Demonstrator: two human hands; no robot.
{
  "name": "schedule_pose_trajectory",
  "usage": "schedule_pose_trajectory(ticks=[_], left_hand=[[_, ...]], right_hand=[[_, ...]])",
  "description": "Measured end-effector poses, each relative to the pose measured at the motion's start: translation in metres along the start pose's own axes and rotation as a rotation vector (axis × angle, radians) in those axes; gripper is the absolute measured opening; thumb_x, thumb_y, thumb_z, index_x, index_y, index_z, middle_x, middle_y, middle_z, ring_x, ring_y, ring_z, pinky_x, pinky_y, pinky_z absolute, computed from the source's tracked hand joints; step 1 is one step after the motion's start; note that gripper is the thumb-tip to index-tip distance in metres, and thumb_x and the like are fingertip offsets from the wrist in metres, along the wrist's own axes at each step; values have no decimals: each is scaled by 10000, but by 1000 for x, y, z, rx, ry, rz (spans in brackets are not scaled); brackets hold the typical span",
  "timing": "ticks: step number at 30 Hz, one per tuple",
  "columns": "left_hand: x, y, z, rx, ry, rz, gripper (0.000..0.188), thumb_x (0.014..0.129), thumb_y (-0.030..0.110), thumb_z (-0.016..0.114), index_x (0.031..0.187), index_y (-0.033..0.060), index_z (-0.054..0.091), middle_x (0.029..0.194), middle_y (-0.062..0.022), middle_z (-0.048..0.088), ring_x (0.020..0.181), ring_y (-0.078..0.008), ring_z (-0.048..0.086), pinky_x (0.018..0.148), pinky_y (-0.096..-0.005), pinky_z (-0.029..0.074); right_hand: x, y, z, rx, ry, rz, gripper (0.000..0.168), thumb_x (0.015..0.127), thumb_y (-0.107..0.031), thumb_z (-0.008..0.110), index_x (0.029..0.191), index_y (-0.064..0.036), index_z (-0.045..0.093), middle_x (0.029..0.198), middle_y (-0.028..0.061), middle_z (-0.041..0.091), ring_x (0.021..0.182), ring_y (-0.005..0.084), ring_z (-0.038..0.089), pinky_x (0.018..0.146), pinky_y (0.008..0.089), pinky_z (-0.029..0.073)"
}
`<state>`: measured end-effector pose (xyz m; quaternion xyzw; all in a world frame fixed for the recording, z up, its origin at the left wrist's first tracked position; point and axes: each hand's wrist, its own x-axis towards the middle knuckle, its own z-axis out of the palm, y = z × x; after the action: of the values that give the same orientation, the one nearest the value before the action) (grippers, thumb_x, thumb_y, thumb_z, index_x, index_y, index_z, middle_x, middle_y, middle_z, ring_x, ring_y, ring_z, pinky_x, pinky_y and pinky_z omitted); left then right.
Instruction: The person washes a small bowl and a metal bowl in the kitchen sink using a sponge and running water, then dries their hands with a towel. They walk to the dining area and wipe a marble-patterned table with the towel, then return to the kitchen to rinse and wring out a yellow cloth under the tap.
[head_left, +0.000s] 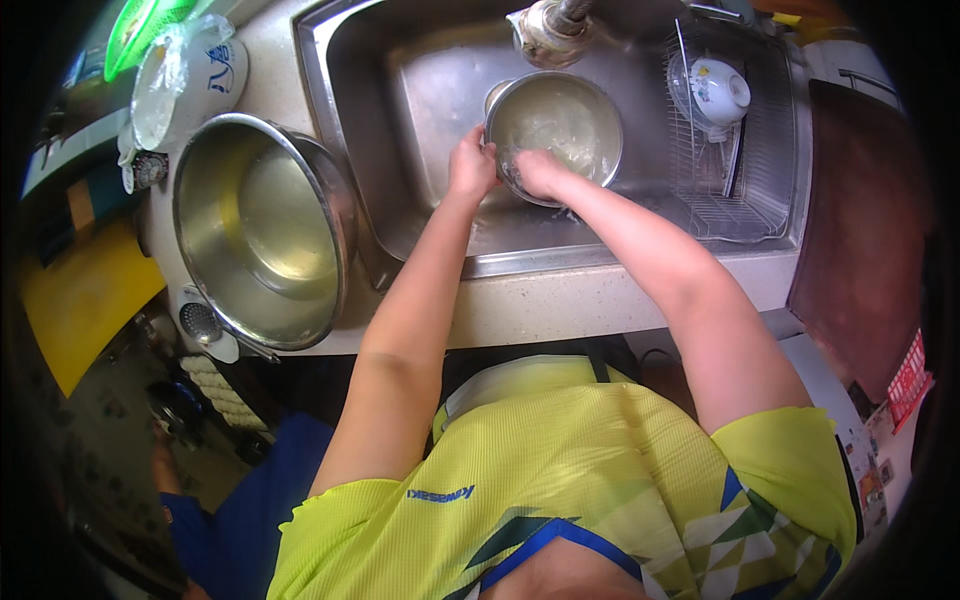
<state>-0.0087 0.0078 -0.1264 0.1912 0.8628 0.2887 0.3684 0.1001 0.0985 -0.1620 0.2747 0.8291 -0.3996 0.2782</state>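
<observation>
A round metal bowl (566, 124) with cloudy liquid in it stands in the stainless steel sink (427, 97), below the faucet (551, 34). My left hand (472, 166) grips the bowl's left rim. Inside the bowl's lower left part is my right hand (538, 174), its fingers blurred and partly hidden, so whether they hold anything cannot be told. Pale shreds or splashes show at the bowl's lower rim. A large metal basin (262, 232) rests tilted on the counter to the left of the sink.
In the sink's right end a wire rack (720, 214) holds a white bowl (720, 91). A perforated ladle (201, 322) lies beside the basin. Behind it stand a white container (217, 71) and a green basket (146, 34). Another person in blue (255, 510) is at lower left.
</observation>
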Motion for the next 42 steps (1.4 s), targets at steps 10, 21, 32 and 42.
schedule_pose_trajectory(ticks=[10, 21, 32, 42], left_hand=[[-27, 16, 16, 1253, -654, 705, 769, 934, 681, 285, 1313, 81, 579, 1283, -169, 601, 1306, -280, 471, 1178, -526, 92], [85, 83, -11, 1053, -195, 638, 358, 933, 235, 514, 1214, 23, 577, 1134, -212, 635, 1096, -349, 608, 898, -468, 502], [11, -17, -13, -178, -130, -273, 209, 965, 99, 498, 1057, -88, 513, 989, -223, 643, 719, -308, 701, 574, -394, 617], [-2, -52, 2, -232, -33, -206, 338, 923, 29, 505, 1252, 3, 432, 974, -252, 634, 733, -332, 694, 557, -411, 593]], right_hand=[[-166, 13, -43, -104, 252, -41, 214, 823, -2, 529, 1002, -62, 630, 1081, 152, 583, 1067, 341, 558, 907, 491, 430], [-179, 25, -36, 198, 536, -159, 168, 790, 42, 506, 896, -58, 589, 946, 129, 553, 955, 335, 549, 838, 443, 461], [-74, 20, -46, -162, 260, -110, 239, 836, -21, 547, 1049, -49, 652, 1166, 165, 605, 1196, 338, 538, 940, 447, 484], [56, -21, 24, 34, 75, -161, 260, 833, -25, 571, 1069, -26, 679, 1109, 209, 664, 1047, 332, 654, 872, 417, 526]])
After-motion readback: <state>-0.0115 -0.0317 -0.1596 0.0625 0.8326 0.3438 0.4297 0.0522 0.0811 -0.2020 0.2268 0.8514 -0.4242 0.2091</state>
